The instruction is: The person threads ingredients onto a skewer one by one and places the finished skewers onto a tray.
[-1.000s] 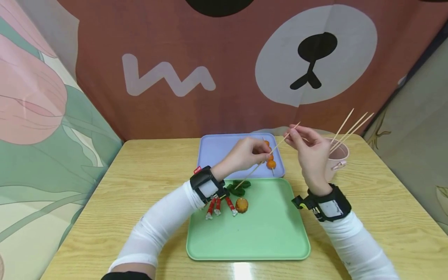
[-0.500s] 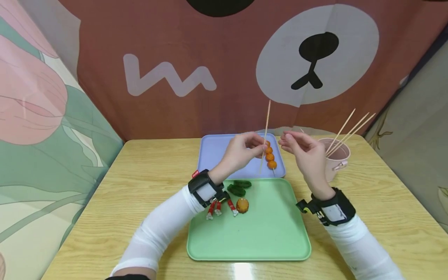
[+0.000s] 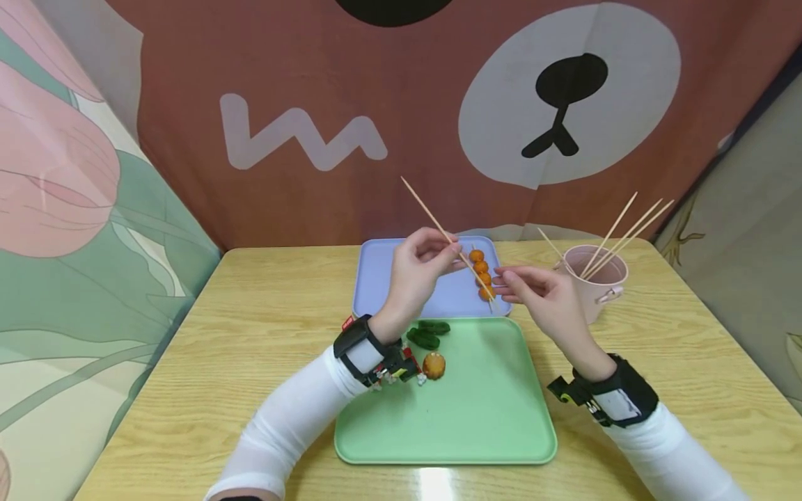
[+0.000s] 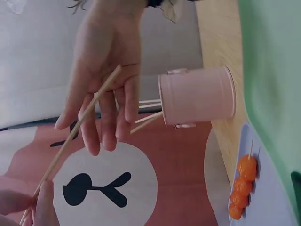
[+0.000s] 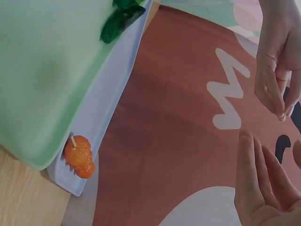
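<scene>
My left hand point(image 3: 418, 268) pinches a thin wooden skewer point(image 3: 426, 209) between thumb and fingers, over the blue tray point(image 3: 382, 278). It slants from upper left down to the right; its lower end overlaps a row of orange balls point(image 3: 480, 268) on another skewer. Right beside that end is my right hand point(image 3: 551, 299), fingers extended and holding nothing. In the left wrist view the skewer point(image 4: 61, 153) crosses before the right hand's palm point(image 4: 101, 56). Below, a green tray point(image 3: 476, 410) bears dark green pieces point(image 3: 423, 339), a round golden-brown piece point(image 3: 434, 365) and red-and-white sticks, partly hidden by the left wrist.
A pink bucket point(image 3: 592, 292) with several skewers point(image 3: 633, 226) poking out stands right of the blue tray. Both trays lie on a wooden table point(image 3: 269, 334). Behind the table hangs a brown cloth point(image 3: 313, 209) with a bear print.
The skewer has swung from leaning right, past upright, to leaning left in my left hand. The right hand has come off its upper end and moved down and slightly right.
</scene>
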{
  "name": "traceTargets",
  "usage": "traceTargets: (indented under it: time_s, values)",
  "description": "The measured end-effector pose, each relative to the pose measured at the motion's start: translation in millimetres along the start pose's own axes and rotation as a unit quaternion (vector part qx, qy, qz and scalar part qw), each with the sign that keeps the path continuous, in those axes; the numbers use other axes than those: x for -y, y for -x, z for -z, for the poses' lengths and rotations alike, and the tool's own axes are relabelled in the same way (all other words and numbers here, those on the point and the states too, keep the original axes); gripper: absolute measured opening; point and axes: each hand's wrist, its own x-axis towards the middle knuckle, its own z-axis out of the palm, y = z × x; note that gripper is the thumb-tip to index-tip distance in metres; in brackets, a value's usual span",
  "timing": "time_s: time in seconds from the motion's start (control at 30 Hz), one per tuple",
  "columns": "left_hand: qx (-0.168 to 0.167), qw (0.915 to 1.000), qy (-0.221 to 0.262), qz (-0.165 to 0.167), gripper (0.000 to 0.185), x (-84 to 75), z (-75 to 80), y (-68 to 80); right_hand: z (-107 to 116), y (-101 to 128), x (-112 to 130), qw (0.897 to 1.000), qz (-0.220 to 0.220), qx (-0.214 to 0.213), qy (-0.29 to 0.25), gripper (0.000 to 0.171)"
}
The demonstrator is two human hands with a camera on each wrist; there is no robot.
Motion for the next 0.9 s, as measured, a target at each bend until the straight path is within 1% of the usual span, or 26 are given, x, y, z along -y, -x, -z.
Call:
traceTargets:
  time_s: [0.13, 0.2, 0.3, 0.47, 0.67, 0.8, 0.9]
  values:
    - [-0.032, 0.9989, 0.031, -0.015, 0.016, 1.3, 2.0, 3.0, 1.9, 7.8, 2.1, 1.000, -0.008, 0.021, 0.021, 0.025]
    - [-0.042, 0.9980, 0.042, -0.023, 0.017, 2.1, 3.4, 4.5, 2.4, 11.1, 3.2, 0.999, -0.010, 0.031, 0.031, 0.024]
    - [-0.050, 0.9968, 0.057, -0.024, 0.018, 2.9, 5.1, 7.0, 2.9, 15.3, 4.8, 0.998, -0.012, 0.041, 0.043, 0.023]
    - [-0.047, 0.9964, 0.069, -0.017, 0.017, 4.9, 6.6, 10.3, 1.7, 19.0, 5.0, 0.997, -0.012, 0.049, 0.062, 0.022]
    - [-0.031, 0.9979, 0.055, -0.014, 0.017, 7.8, 6.2, 12.7, 0.4, 19.8, 2.4, 0.994, -0.011, 0.050, 0.092, 0.017]
    - [-0.030, 0.9983, 0.050, -0.009, 0.019, 8.6, 6.1, 14.3, 0.3, 20.6, 1.5, 0.994, -0.012, 0.047, 0.101, 0.017]
    - [-0.027, 0.9986, 0.046, 0.001, 0.021, 8.5, 8.0, 15.9, 0.7, 21.3, 1.5, 0.993, -0.012, 0.044, 0.111, 0.017]
